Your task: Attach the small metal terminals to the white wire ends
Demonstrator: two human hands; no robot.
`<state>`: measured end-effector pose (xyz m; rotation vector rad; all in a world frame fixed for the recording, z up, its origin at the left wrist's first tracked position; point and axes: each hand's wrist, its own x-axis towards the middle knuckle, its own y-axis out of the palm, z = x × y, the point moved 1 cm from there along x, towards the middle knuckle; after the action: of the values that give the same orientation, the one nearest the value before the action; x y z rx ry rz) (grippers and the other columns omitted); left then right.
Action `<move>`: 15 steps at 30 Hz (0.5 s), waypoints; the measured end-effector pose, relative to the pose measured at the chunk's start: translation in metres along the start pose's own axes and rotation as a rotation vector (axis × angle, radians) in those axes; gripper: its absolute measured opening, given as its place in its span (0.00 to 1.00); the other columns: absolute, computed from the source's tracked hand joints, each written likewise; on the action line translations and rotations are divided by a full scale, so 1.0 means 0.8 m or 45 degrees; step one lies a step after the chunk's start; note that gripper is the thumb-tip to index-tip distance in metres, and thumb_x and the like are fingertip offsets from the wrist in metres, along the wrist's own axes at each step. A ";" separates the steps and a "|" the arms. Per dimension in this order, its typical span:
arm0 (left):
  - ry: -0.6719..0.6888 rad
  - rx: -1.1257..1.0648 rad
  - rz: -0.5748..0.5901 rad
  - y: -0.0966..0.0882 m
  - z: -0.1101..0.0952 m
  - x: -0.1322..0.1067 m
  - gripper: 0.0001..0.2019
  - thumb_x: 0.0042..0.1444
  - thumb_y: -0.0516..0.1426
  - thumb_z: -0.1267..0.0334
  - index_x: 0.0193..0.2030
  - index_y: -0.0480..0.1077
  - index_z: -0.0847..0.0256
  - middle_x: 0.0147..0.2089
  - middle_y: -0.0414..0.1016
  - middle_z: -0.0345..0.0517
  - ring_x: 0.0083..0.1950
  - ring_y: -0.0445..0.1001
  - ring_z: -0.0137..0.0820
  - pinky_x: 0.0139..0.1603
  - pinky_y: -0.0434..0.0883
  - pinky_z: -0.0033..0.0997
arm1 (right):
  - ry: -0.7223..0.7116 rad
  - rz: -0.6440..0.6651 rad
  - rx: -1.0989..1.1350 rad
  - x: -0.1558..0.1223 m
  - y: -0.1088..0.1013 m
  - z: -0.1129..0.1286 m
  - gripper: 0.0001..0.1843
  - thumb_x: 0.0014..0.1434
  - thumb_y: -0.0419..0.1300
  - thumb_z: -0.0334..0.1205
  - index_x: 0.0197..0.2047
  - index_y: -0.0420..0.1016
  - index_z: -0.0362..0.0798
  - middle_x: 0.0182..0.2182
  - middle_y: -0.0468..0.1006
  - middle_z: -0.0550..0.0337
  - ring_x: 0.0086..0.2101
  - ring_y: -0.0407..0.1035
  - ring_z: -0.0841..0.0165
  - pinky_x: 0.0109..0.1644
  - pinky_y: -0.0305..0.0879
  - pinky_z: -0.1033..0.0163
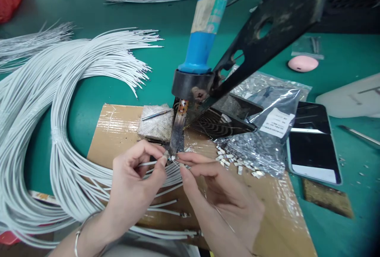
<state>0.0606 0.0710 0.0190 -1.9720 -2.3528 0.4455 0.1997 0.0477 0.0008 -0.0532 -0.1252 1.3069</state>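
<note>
My left hand [133, 185] pinches a white cable [147, 163] close to its end, just under the tip of a soldering iron [177, 132]. The iron points downward, its blue handle clamped in a black stand [267, 23]. Facing it from the right, my right hand [221, 197] is closed on a thin solder wire [223, 218], whose end meets the cable end beneath the iron tip. A small shiny piece sits at that meeting point, too small to make out well. Below my hands lie more white cables [166, 211], some with metal terminals on their ends.
Large bundles of white cable [63, 102] fill the left side. Loose metal tabs [228, 158] spill beside a plastic bag [267, 146] on the cardboard [279, 209]. A pad [156, 126] with a pen-like tool lies behind my left hand. A phone [314, 146] rests at right.
</note>
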 end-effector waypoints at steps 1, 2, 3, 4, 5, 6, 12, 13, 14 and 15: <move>0.000 -0.004 -0.006 0.000 0.000 0.000 0.05 0.52 0.64 0.72 0.27 0.75 0.61 0.32 0.80 0.42 0.24 0.65 0.23 0.22 0.59 0.20 | 0.013 0.004 0.002 0.000 0.000 0.000 0.08 0.61 0.67 0.33 0.30 0.77 0.51 0.40 0.87 0.58 0.40 0.81 0.64 0.47 0.77 0.59; 0.002 -0.009 -0.011 0.000 0.001 0.000 0.05 0.52 0.64 0.73 0.27 0.75 0.61 0.31 0.79 0.42 0.24 0.65 0.23 0.22 0.58 0.20 | 0.021 0.005 0.003 0.000 0.001 0.000 0.08 0.61 0.67 0.33 0.30 0.77 0.51 0.40 0.87 0.58 0.39 0.81 0.65 0.47 0.77 0.60; 0.004 -0.014 -0.010 0.000 0.001 0.000 0.05 0.52 0.64 0.73 0.28 0.75 0.61 0.31 0.79 0.41 0.24 0.64 0.22 0.22 0.58 0.19 | 0.026 0.002 0.004 0.000 0.001 0.001 0.08 0.61 0.68 0.33 0.30 0.77 0.52 0.40 0.87 0.58 0.39 0.81 0.65 0.47 0.77 0.60; 0.009 -0.019 -0.007 0.000 0.001 0.000 0.05 0.52 0.64 0.73 0.28 0.75 0.61 0.31 0.79 0.41 0.23 0.64 0.21 0.21 0.57 0.19 | 0.026 -0.004 0.009 0.000 0.002 0.001 0.08 0.61 0.68 0.33 0.30 0.78 0.52 0.40 0.87 0.59 0.39 0.81 0.65 0.47 0.76 0.60; 0.013 -0.022 -0.001 0.000 0.001 -0.001 0.06 0.52 0.64 0.73 0.28 0.75 0.62 0.31 0.79 0.41 0.23 0.63 0.21 0.21 0.57 0.19 | 0.025 -0.015 0.016 0.000 0.002 0.001 0.08 0.61 0.68 0.33 0.31 0.78 0.53 0.40 0.86 0.60 0.39 0.81 0.66 0.46 0.76 0.61; 0.018 -0.025 0.008 0.000 0.001 -0.001 0.06 0.53 0.64 0.74 0.28 0.75 0.62 0.32 0.80 0.41 0.23 0.64 0.21 0.22 0.57 0.18 | 0.025 -0.027 0.023 0.000 0.002 0.002 0.08 0.61 0.68 0.33 0.31 0.78 0.53 0.40 0.86 0.62 0.38 0.80 0.67 0.46 0.76 0.61; 0.022 -0.059 0.002 -0.001 0.000 -0.001 0.06 0.53 0.63 0.75 0.29 0.75 0.61 0.33 0.80 0.40 0.27 0.70 0.22 0.25 0.62 0.16 | -0.006 -0.021 -0.007 0.000 0.002 0.003 0.09 0.61 0.68 0.32 0.31 0.78 0.54 0.40 0.86 0.65 0.36 0.80 0.68 0.44 0.75 0.63; 0.023 -0.062 0.007 -0.001 0.001 -0.001 0.07 0.53 0.63 0.76 0.29 0.75 0.61 0.33 0.80 0.40 0.27 0.70 0.21 0.25 0.62 0.16 | -0.011 -0.017 -0.006 0.001 0.002 0.003 0.09 0.61 0.68 0.32 0.31 0.78 0.54 0.40 0.86 0.64 0.37 0.80 0.68 0.44 0.75 0.62; 0.025 -0.062 0.013 -0.001 0.002 -0.001 0.07 0.53 0.63 0.76 0.29 0.75 0.61 0.33 0.80 0.39 0.26 0.69 0.20 0.25 0.62 0.15 | -0.008 -0.014 0.002 0.001 0.002 0.003 0.09 0.61 0.68 0.32 0.31 0.78 0.53 0.40 0.86 0.63 0.37 0.80 0.68 0.45 0.75 0.62; 0.028 -0.059 0.019 -0.001 0.002 0.000 0.07 0.53 0.63 0.76 0.29 0.75 0.61 0.32 0.80 0.38 0.25 0.67 0.19 0.24 0.60 0.15 | 0.002 -0.012 0.014 0.001 0.002 0.002 0.09 0.61 0.68 0.32 0.31 0.78 0.53 0.40 0.86 0.63 0.38 0.80 0.67 0.46 0.75 0.62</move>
<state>0.0597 0.0703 0.0174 -2.0040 -2.3578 0.3716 0.1981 0.0486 0.0025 -0.0445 -0.1170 1.2976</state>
